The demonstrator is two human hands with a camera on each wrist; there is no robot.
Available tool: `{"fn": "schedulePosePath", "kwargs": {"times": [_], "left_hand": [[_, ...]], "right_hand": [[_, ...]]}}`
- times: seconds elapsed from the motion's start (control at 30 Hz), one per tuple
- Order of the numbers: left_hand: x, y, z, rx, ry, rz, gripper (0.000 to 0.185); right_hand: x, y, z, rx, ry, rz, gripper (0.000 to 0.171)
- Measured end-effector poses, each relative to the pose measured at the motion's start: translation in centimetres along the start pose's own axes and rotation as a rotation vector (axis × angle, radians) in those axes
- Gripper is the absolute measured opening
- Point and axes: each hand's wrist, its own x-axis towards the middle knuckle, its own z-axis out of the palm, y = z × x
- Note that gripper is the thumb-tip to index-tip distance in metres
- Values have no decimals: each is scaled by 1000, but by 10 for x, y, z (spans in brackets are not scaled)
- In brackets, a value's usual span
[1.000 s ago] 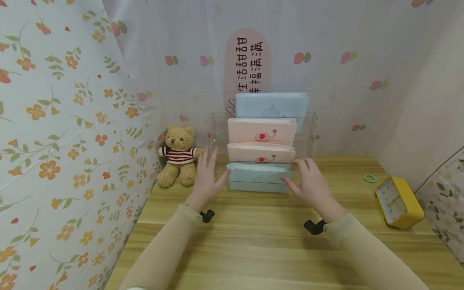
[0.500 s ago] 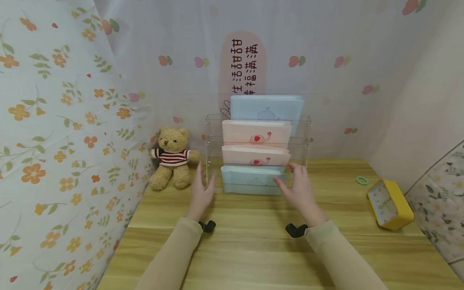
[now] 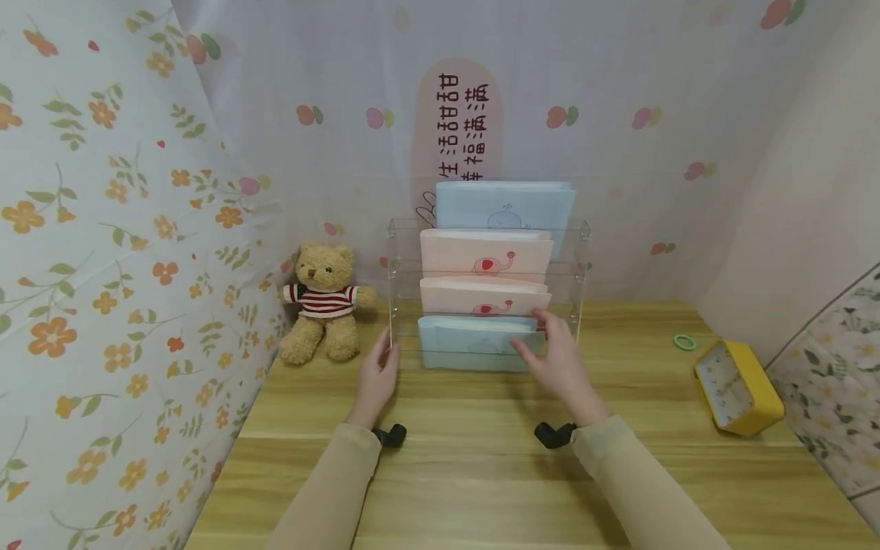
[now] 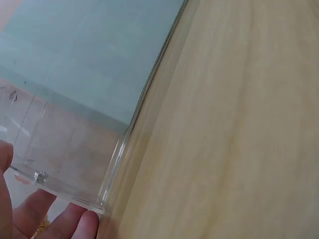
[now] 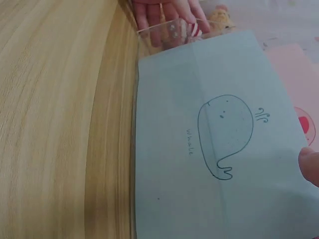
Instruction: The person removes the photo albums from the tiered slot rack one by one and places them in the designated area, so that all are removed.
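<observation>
Nearest us, two cream sleeves (image 3: pixel 323 489) reach forward, a black fitting (image 3: pixel 392 436) at each wrist. The left hand (image 3: pixel 374 386) holds the left front edge of a clear rack (image 4: pixel 65 149), thumb in front, fingers along the outside of the side panel. The right hand (image 3: pixel 567 374) straddles the upper right corner of the front blue folder (image 3: pixel 474 347), thumb before it, fingertips behind, a moderate gap showing; whether they press, we cannot tell. The rack stands upright on the table in tiers and holds four folders, stepped upward. Lowest is that front one, a whale drawn on it and "whale" lettered beside; then a lower pink folder (image 3: pixel 474 296) and an upper pink folder (image 3: pixel 454 248), each with an elephant; rearmost, a pale blue folder (image 3: pixel 467 202), also with a whale. Surface: wood-grain table (image 3: pixel 447 473). To our right, a yellow clock (image 3: pixel 745 389), a green ring (image 3: pixel 684 342) just beyond. Left of the rack sits a teddy bear (image 3: pixel 325 305) in a striped top. Floral cloth (image 3: pixel 103 229) hangs at left; behind everything, a pale curtain (image 3: pixel 330 153) with fruit prints and Chinese characters.
</observation>
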Motion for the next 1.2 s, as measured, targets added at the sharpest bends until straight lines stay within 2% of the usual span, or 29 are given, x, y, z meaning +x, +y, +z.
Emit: {"fn": "schedulePosePath", "kwargs": {"times": [0.3, 0.43, 0.6, 0.83, 1.07, 1.2], "left_hand": [[-1, -9, -3, -10, 20, -41, 49], [-2, -10, -2, 3, 25, -45, 51], [-3, -8, -3, 7, 32, -65, 48], [-1, -5, -4, 9, 28, -65, 47], [-1, -3, -4, -2, 25, -70, 48], [-2, -4, -4, 5, 39, -72, 46]], "right_hand": [[10, 0, 13, 136, 45, -94, 45], [13, 3, 19, 177, 62, -100, 33], [14, 7, 24, 221, 58, -74, 22], [15, 4, 24, 224, 70, -26, 19], [15, -6, 27, 272, 172, 72, 11], [12, -14, 28, 283, 220, 97, 10]]}}
